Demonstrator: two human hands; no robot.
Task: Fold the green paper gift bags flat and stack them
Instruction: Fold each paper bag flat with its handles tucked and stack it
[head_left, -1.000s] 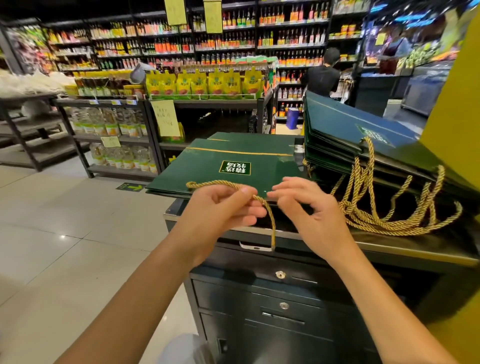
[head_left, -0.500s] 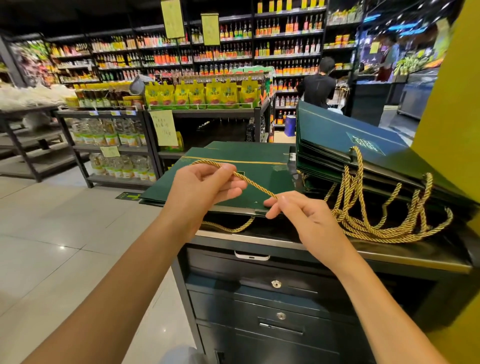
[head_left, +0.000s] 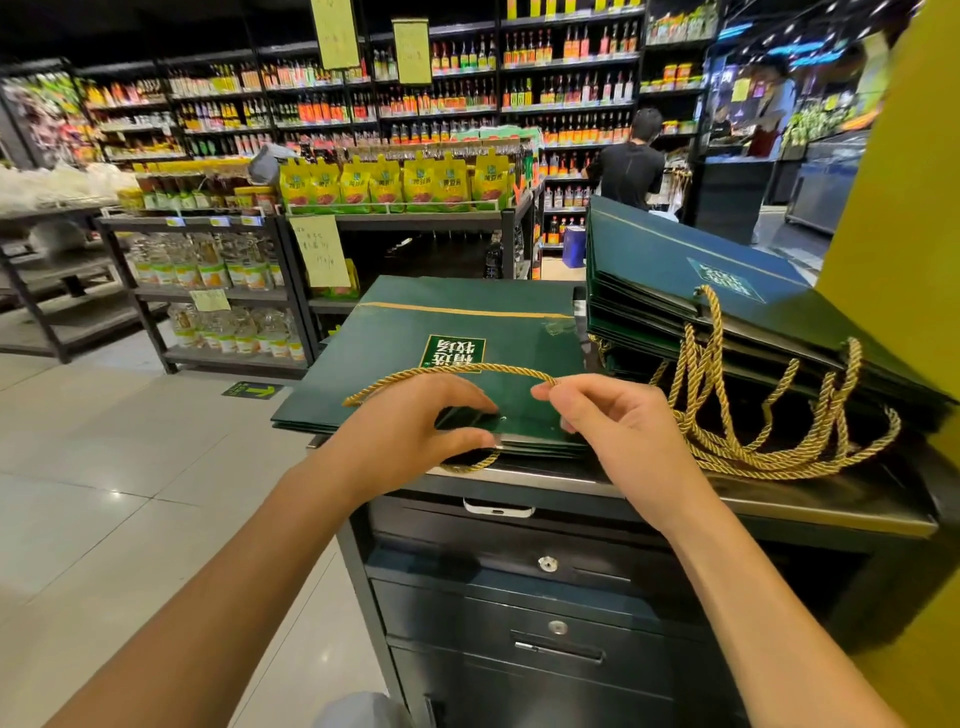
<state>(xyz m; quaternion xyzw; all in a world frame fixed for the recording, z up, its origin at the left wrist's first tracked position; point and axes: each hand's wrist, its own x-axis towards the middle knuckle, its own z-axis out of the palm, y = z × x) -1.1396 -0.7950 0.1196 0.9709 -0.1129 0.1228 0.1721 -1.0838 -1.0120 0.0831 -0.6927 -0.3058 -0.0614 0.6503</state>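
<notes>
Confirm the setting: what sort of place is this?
Almost certainly a supermarket: shelved bottles, a rack of yellow pouches, a handwritten paper sign. A green gift bag lies on a dark counter cabinet.

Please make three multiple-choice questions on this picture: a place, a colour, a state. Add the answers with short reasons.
1. The stack of bags lies where from the flat bag? A) left B) right C) below
2. What colour is the rope handle? A) red B) white C) gold
3. The right hand: A) pinches the rope handle B) hangs open C) pulls a drawer
1 B: it sits rightward on the counter. 2 C: the twisted rope shines gold. 3 A: it grips the handle's end.
</notes>
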